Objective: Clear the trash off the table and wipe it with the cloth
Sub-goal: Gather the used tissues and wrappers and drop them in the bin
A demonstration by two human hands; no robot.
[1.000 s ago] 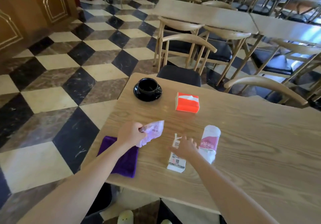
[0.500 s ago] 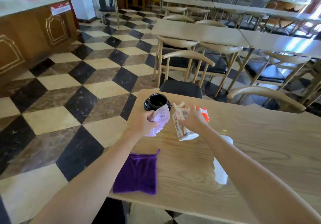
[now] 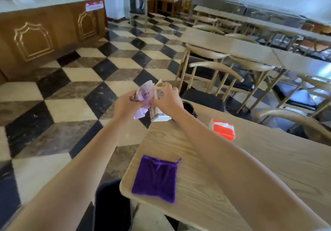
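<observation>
The chequered floor [image 3: 71, 108] lay open from seven to eleven o'clock, running up to a wooden counter [image 3: 44, 39] at ten o'clock. The wooden table [image 3: 268, 168] filled the four o'clock side, with its rounded near-left corner at six o'clock and its left edge running up toward twelve. Rows of chairs [image 3: 223, 73] and further tables crowded one to three o'clock. The purple cloth [image 3: 155, 178] lay flat on the table near that left edge, at six o'clock. An orange-and-white pack [image 3: 223, 128] sat on the table at three o'clock, and a black cup [image 3: 188, 108] was half hidden behind the right forearm. A red label on the counter and the print on the carton [image 3: 159, 117] were too blurred to read. Both arms stretched forward, the hands side by side above the table's far-left corner at twelve o'clock. The left hand [image 3: 125, 107] had its fingers curled around a crumpled lilac wrapper [image 3: 143, 94]; the right hand [image 3: 166, 100] clasped the carton, fingers wrapped over its side.
</observation>
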